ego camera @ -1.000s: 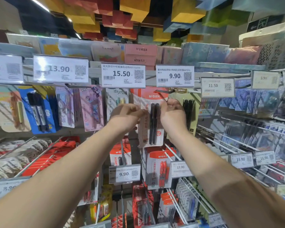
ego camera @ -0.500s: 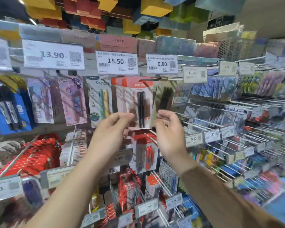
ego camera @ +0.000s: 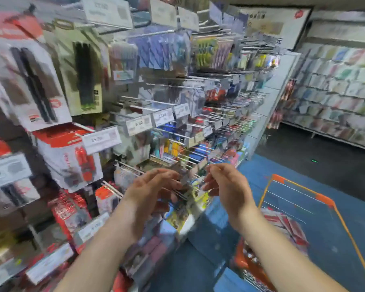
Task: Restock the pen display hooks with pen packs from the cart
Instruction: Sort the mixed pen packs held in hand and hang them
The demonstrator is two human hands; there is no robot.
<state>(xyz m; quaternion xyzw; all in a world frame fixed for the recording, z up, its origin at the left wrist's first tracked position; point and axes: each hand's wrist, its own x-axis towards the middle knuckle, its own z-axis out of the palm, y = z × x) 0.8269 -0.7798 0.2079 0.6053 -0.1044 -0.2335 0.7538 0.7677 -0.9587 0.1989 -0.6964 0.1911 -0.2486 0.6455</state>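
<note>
Two bare hands were in view, a left hand (ego camera: 150, 190) and a right hand (ego camera: 228, 188), both empty. One orange-framed wire cart (ego camera: 316, 199) stood on the blue floor, holding red-and-white pen packs (ego camera: 287, 226) too blurred and overlapped to count. On the upper hooks hung one white-and-red card pack (ego camera: 36, 89) holding two black pens, and just beside it one pale green card pack (ego camera: 84, 72) of dark pens whose number could not be told; the white price tags (ego camera: 101, 139) along the hooks were too many and too smeared to count.
</note>
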